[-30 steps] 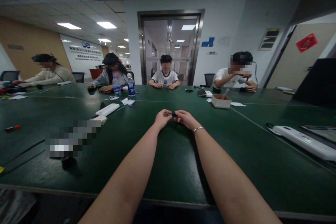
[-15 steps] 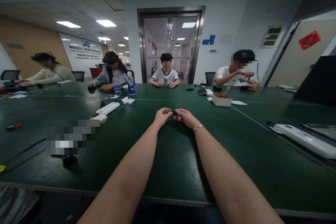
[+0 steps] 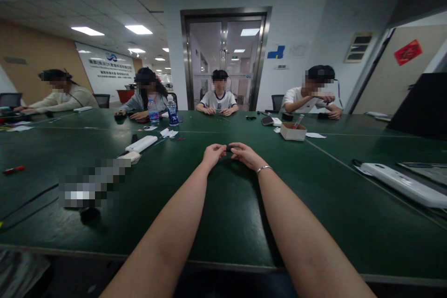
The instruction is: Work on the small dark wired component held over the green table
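Observation:
Both my arms reach forward over the green table (image 3: 230, 223). Between my fingertips is a small black object (image 3: 228, 148), too small and dark to tell its kind. My left hand (image 3: 213, 154) pinches its left end with thumb and fingers. From the other side, my right hand (image 3: 244, 154) has its fingers closed at the right end, with a silver bracelet (image 3: 264, 168) on that wrist. The fingers hide part of the object. Both hands are just above or resting on the table; which of the two, I cannot tell.
A white power strip (image 3: 141, 144) and blurred-out gear lie left, with a red marker (image 3: 14, 170) beyond. Two bottles (image 3: 172, 111) and paper scraps (image 3: 169, 133) stand farther off. At right are a small box (image 3: 293, 132) and a long white device (image 3: 401, 184). Several people sit opposite.
My left fingers have closed in on the black object's left end, and my right fingers have shifted their grip slightly. The whole view has drifted a little.

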Action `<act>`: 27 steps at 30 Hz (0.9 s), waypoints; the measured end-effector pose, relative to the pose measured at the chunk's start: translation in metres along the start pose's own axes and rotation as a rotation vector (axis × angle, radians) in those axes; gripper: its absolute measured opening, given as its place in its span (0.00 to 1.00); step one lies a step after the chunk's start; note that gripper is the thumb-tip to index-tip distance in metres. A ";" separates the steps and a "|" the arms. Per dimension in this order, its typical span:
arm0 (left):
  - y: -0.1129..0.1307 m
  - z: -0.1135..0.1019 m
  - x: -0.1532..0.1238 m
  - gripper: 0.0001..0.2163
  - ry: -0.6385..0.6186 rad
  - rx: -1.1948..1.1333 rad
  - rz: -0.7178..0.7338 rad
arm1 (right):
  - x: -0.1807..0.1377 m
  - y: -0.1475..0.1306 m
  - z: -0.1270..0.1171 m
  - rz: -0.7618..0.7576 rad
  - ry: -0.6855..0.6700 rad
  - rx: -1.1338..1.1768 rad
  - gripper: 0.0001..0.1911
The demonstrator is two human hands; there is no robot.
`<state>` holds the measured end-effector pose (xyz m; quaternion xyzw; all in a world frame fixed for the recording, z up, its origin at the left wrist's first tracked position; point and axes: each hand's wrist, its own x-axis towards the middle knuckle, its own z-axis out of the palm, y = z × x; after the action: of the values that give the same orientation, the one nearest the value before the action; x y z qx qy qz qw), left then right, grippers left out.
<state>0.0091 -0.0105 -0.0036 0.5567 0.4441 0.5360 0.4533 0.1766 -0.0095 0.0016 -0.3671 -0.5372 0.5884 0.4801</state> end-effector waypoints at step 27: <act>0.008 0.001 -0.003 0.20 0.031 0.144 -0.029 | -0.005 -0.008 0.003 0.032 -0.024 -0.003 0.12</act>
<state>0.0096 -0.0147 0.0034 0.5731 0.4965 0.5044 0.4130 0.1761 -0.0159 0.0092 -0.3696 -0.5378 0.5994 0.4635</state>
